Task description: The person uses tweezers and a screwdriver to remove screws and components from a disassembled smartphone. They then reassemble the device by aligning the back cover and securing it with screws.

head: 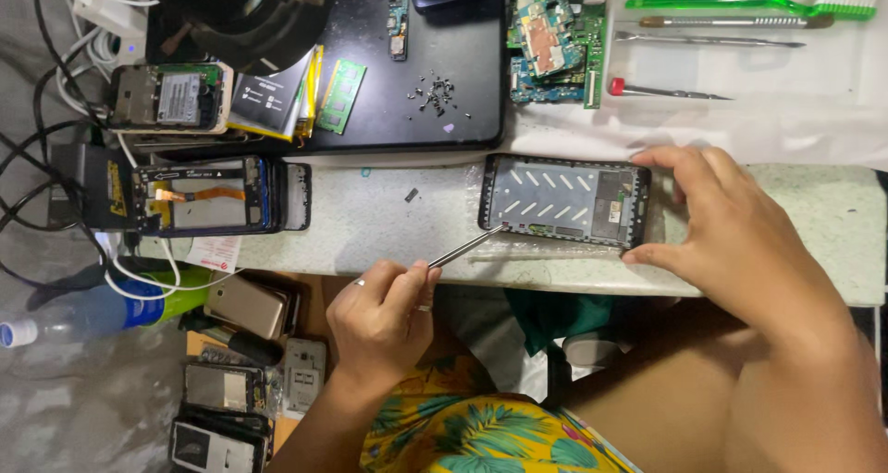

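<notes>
- left hand [381, 314] pinches metal tweezers [465, 246], tip touching near-left corner of opened phone frame [564, 200]
- right hand [726, 228] spread wide, fingers clamping frame's right end, far and near edges
- frame lies flat on pale counter [388, 223], centre-right
- second stripped phone [217, 196] at left, loose screws [435, 94] on far black mat [407, 66]
</notes>
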